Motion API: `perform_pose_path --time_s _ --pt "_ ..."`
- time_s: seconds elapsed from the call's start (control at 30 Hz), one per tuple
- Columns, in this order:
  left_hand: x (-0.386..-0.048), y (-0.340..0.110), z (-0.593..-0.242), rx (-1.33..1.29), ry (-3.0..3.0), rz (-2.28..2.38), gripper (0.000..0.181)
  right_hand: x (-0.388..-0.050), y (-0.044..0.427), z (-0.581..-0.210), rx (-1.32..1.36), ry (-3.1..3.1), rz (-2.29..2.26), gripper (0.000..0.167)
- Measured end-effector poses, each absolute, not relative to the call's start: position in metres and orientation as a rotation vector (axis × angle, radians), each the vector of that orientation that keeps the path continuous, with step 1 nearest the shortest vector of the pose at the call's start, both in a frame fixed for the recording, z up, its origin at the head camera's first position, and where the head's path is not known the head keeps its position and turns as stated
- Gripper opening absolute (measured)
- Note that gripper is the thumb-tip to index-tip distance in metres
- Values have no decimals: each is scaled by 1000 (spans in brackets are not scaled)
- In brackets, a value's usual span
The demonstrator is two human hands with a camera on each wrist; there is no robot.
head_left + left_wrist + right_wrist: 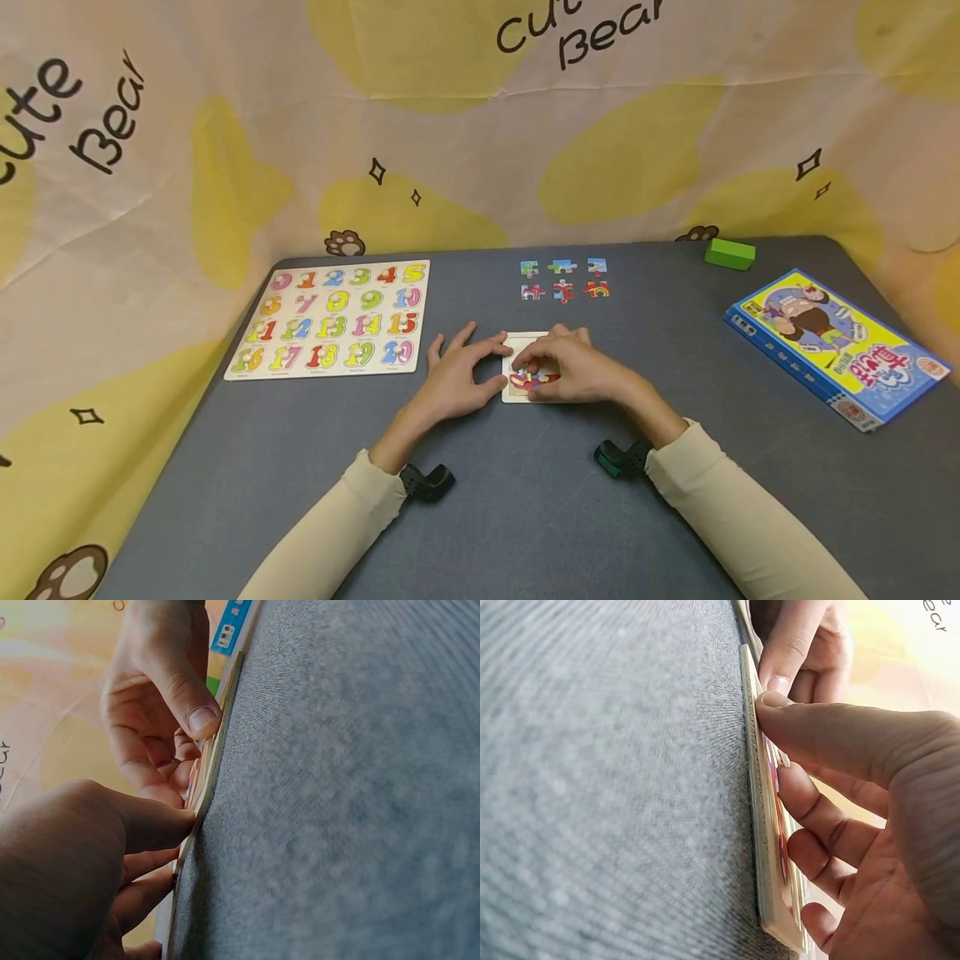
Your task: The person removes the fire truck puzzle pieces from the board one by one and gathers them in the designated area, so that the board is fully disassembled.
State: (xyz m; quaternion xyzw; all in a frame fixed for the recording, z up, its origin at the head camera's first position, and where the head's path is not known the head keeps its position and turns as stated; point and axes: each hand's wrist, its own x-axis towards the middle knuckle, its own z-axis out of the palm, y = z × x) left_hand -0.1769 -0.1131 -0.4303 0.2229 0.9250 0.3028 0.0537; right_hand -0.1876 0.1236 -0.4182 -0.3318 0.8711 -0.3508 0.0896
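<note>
A small pale-framed puzzle board (517, 340) lies flat on the table, with a colourful picture (522, 381) partly showing inside its frame. My left hand (453, 383) is at the board's left side, thumb and fingers extended and touching its edge. Over the board, my right hand (581, 367) has bent fingers and covers much of it. In the right wrist view the right thumb is at the frame's near edge, and a small puzzle piece (784, 760) shows its thin edge at the index fingertip. The piece's face is hidden.
Several loose jigsaw pieces (562, 291) lie in two rows behind the board. A number board (328, 312) occupies the left side of the grey table (495, 517). To the right are a blue-and-yellow box (840, 342) and a green block (730, 253).
</note>
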Motion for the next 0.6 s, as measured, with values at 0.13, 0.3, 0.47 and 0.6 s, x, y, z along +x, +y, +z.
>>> perform_pose_path --time_s 0.13,0.3,0.47,0.6 --pt "-176 -113 -430 671 2812 930 40 -189 123 -420 -983 2588 -1053 37" --pt "-177 -113 -429 669 2814 930 40 -191 124 -422 -992 2590 -1067 36" --pt "-177 -114 -430 676 2815 920 39 -192 127 -422 -988 2580 -1090 35" --pt "-177 -114 -431 683 2820 921 39 -193 132 -418 -978 2570 -1113 34"
